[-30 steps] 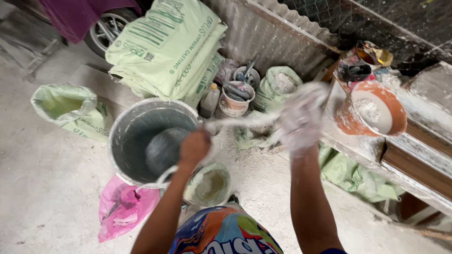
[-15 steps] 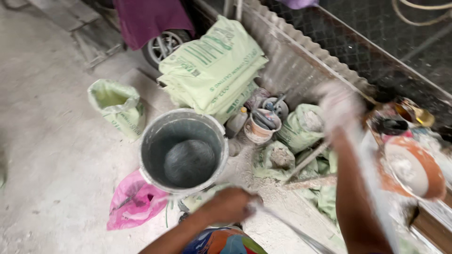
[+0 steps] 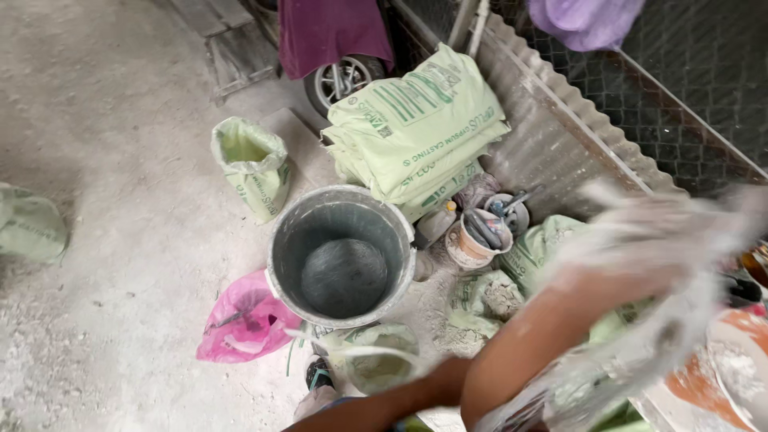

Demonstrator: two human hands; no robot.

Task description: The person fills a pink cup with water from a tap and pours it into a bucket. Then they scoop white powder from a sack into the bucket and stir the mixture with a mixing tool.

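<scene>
The right hand (image 3: 648, 240) is a white blur over the orange bowl (image 3: 704, 376), its fingers too blurred to tell. The left hand hides below. Farther off stands the grey bucket (image 3: 342, 254), then green sacks (image 3: 416, 132).

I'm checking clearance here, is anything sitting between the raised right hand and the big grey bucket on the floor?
Nothing visible blocks it. The right hand, blurred, is to the right of the grey bucket; only a small tub of tools stands beside the bucket's rim.
</scene>
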